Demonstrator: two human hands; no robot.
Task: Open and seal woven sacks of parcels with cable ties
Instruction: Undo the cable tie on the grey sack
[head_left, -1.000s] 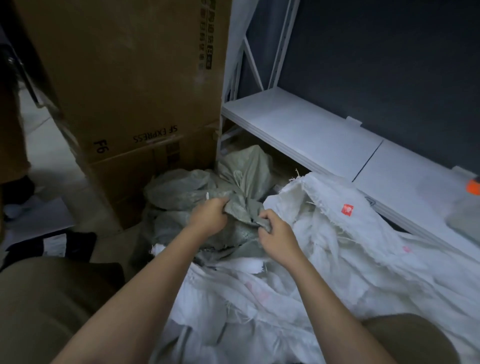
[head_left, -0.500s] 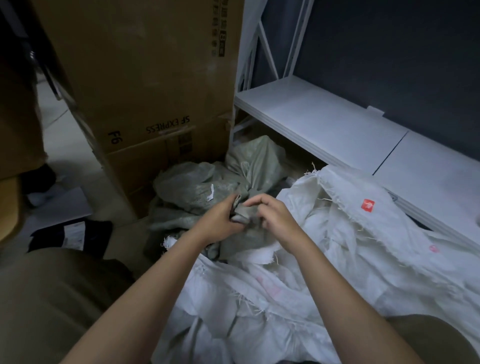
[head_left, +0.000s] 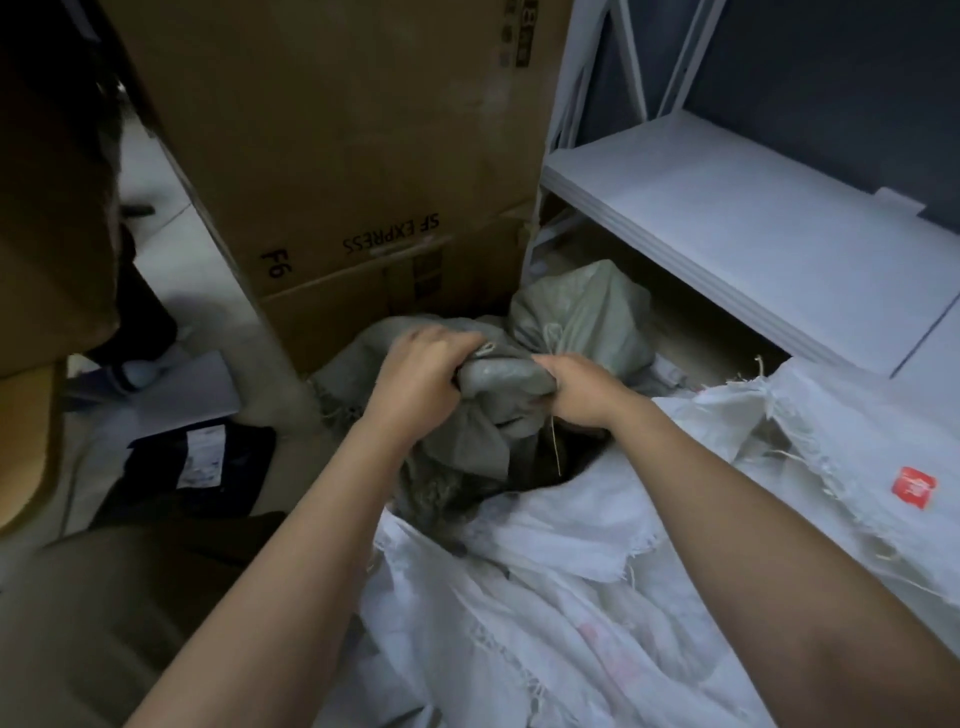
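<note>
A grey-green woven sack (head_left: 506, 382) lies on the floor in front of me, its cloth bunched into a taut fold between my hands. My left hand (head_left: 423, 376) grips the left end of that fold, fingers curled over it. My right hand (head_left: 582, 392) grips the right end, knuckles up. A loose thread hangs down from the fold. Behind it a second grey-green sack (head_left: 582, 312) shows a tied neck. A white woven sack (head_left: 597, 597) with frayed edges and a red label (head_left: 912, 487) lies under my forearms. No cable tie shows.
Stacked cardboard boxes (head_left: 337, 156) marked SF EXPRESS stand close behind the sacks. A white shelf (head_left: 753, 218) runs along the right against a dark wall. A dark parcel with a white label (head_left: 202, 462) lies on the floor at left, near someone's foot (head_left: 135, 371).
My hands have moved apart along the grey-green cloth and pulled a fold of it taut between them. The view has shifted closer and lower.
</note>
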